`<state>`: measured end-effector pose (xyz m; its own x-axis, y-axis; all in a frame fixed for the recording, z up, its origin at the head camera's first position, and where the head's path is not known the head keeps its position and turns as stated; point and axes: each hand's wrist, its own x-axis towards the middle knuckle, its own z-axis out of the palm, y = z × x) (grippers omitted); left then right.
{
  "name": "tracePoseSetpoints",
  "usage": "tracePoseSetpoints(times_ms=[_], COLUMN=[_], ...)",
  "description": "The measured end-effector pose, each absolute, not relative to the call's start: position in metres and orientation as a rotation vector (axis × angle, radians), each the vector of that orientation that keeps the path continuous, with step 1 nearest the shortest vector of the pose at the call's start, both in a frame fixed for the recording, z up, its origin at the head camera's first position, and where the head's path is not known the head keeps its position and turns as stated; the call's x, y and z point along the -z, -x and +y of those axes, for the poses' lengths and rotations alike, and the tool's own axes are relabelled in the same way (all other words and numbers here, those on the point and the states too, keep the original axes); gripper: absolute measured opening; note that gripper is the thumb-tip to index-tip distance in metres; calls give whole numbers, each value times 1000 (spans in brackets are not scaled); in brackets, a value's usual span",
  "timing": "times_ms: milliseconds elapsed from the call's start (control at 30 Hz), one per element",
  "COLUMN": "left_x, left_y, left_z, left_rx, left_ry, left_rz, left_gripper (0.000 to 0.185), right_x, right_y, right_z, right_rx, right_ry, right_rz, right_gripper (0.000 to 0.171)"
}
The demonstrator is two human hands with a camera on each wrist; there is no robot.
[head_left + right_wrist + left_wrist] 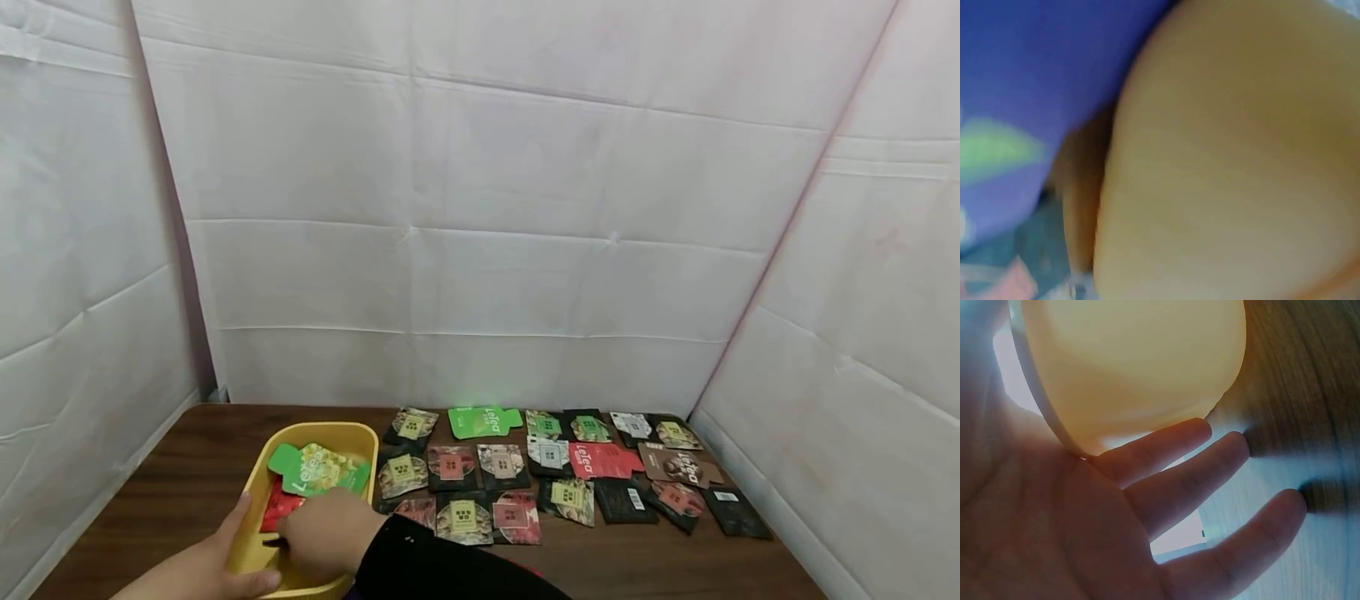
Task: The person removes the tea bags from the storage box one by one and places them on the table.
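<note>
- Down at the near left corner of the wooden surface (187,475) sits one yellow tub (322,436).
- Left hand (213,567) lies against the tub's outer left wall, fingers (1172,447) straight and relaxed, thumb up by the rim.
- Right hand (326,533), in a black sleeve (435,567), reaches inside the tub; whether its grip is clamped on anything I cannot tell.
- Two packets show inside: one green packet (318,468), one red packet (279,504).
- Roughly twenty packets (555,471) lie in three rows just right of the tub.

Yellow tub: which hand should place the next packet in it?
Right, probably. The right hand is already inside the yellow tub among the packets, while the left hand braces its outer wall.
</note>
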<state>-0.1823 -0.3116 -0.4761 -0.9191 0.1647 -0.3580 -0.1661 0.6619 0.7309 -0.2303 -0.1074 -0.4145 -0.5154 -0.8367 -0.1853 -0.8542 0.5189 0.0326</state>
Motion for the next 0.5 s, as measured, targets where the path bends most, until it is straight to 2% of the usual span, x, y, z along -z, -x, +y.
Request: tracePoseSetpoints(times_ms=[67,267,400,500], left_x=[468,492,450,436], left_y=[179,187,162,157], left_z=[-306,-315,-292,-284], left_rx=[-1172,-1239,-1326,-1401], left_ry=[7,75,61,61], left_rz=[2462,2427,2378,2329], left_gripper=[120,126,117,115], right_x=[399,370,369,380], right_y=[229,225,209,199], right_z=[-90,1,75,134], right_rx=[-74,283,248,157], right_ry=[1558,2054,2165,2180], right_rz=[2699,2775,2686,2655], right_gripper=[8,17,21,28])
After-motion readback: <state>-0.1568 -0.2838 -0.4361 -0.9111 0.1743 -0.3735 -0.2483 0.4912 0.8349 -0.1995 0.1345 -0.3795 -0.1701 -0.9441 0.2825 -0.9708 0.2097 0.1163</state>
